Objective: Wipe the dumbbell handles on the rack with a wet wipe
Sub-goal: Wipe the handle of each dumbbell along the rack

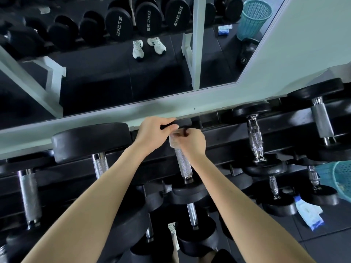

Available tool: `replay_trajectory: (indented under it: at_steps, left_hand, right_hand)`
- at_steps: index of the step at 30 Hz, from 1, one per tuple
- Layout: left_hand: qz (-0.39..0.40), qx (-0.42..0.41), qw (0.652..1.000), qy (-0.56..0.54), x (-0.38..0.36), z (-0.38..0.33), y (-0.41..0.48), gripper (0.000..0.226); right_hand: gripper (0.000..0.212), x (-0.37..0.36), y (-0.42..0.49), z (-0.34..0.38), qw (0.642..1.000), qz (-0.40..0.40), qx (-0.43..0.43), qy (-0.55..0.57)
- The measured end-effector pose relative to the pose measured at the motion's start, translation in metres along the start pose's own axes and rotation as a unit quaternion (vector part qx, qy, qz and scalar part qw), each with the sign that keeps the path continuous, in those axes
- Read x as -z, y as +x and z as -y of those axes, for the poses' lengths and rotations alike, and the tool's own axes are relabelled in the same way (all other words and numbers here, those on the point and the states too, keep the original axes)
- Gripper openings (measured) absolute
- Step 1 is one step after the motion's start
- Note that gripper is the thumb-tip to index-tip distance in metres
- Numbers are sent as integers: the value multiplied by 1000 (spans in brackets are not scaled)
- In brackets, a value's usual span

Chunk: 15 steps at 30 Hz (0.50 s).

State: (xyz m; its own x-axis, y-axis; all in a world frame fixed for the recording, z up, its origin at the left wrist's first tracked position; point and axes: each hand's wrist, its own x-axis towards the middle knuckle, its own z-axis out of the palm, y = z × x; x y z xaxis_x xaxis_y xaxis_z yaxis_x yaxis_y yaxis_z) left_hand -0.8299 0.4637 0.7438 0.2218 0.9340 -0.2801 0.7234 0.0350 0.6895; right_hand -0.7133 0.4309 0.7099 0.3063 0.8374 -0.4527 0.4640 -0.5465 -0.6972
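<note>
White wipe (173,143) sat bunched under the curled fingers (190,134) of the right hand (192,142), pressed round the far end of a knurled steel handle (182,164). The left hand (155,132) gripped that dumbbell's far black head (185,122). The dumbbell lay on the rack (228,134), top tier, under a mirror (114,73). A wipe pack (307,213) lay on the floor beside a teal basket (340,179).

The right hand (191,143) hides most of the wet wipe (173,142) and one end of the dumbbell handle (183,164).
</note>
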Motion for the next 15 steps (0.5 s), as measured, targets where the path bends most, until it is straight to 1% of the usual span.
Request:
replay_trajectory:
  at_steps: [1, 2, 5, 7, 9, 11, 12, 13, 15]
  left_hand:
    - [-1, 3, 1000, -6, 0, 0, 0, 35]
    - [-2, 5, 1000, -9, 0, 0, -1, 35]
    - [2, 4, 1000, -5, 0, 0, 0, 35]
    - [9, 3, 1000, 0, 0, -1, 1, 35]
    - [10, 1, 1000, 1, 0, 0, 2, 35]
    - [7, -1, 1000, -1, -1, 0, 3, 35]
    - [4, -3, 1000, -2, -2, 1, 2, 35]
    - [3, -3, 1000, -3, -2, 1, 3, 35]
    - [12, -3, 1000, -2, -1, 2, 3, 36]
  right_hand:
    - [43, -4, 0, 0, 1000, 4, -5, 28]
    - [40, -6, -2, -5, 999, 13, 1, 48]
    - [21, -2, -21, -36, 997, 42, 47, 35]
    - [19, 1, -22, -46, 997, 62, 41, 31]
    - [18, 0, -9, -36, 998, 53, 23, 18]
    - [27, -6, 5, -19, 1000, 19, -2, -2]
    - [31, -9, 9, -14, 1000, 1, -6, 5]
    - [31, -12, 9, -13, 1000, -5, 0, 25]
    - [20, -11, 1, -18, 998, 13, 34, 47]
